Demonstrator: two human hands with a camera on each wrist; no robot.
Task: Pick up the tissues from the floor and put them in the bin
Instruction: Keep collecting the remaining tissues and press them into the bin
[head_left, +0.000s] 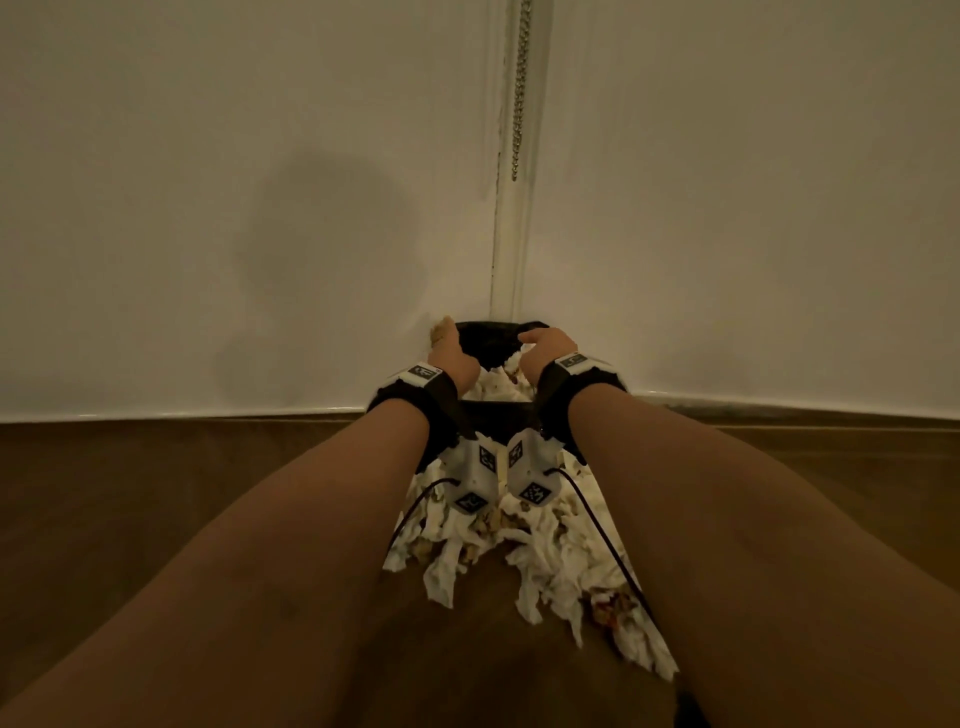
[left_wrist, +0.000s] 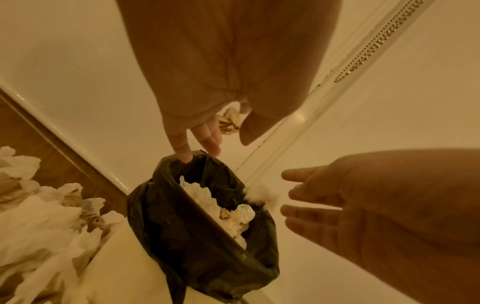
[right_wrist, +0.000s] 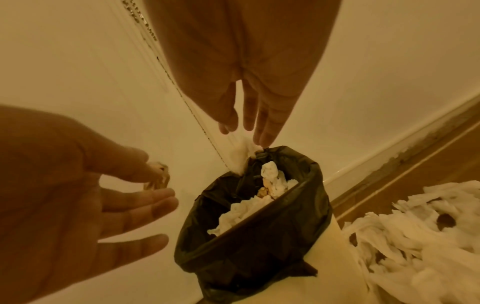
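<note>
A cream bin with a black liner (head_left: 493, 338) stands in the wall corner and holds white tissues (left_wrist: 205, 195). Many crumpled tissues (head_left: 545, 561) lie on the wooden floor in front of it. My left hand (head_left: 448, 343) hovers over the bin's left rim (left_wrist: 161, 216). Its thumb and forefinger pinch a small stained tissue (left_wrist: 230, 121), while the other fingers stay straight. My right hand (right_wrist: 244, 131) hangs over the far rim (right_wrist: 319, 185) with straight fingers. A white tissue (right_wrist: 241, 156) lies just below its fingertips, draped on the liner edge.
White walls meet at a corner trim where a bead chain (head_left: 519, 93) hangs. A white skirting runs along the brown wooden floor (head_left: 156, 493). The pile of tissues spreads on both sides of the bin's cream body (right_wrist: 337, 257).
</note>
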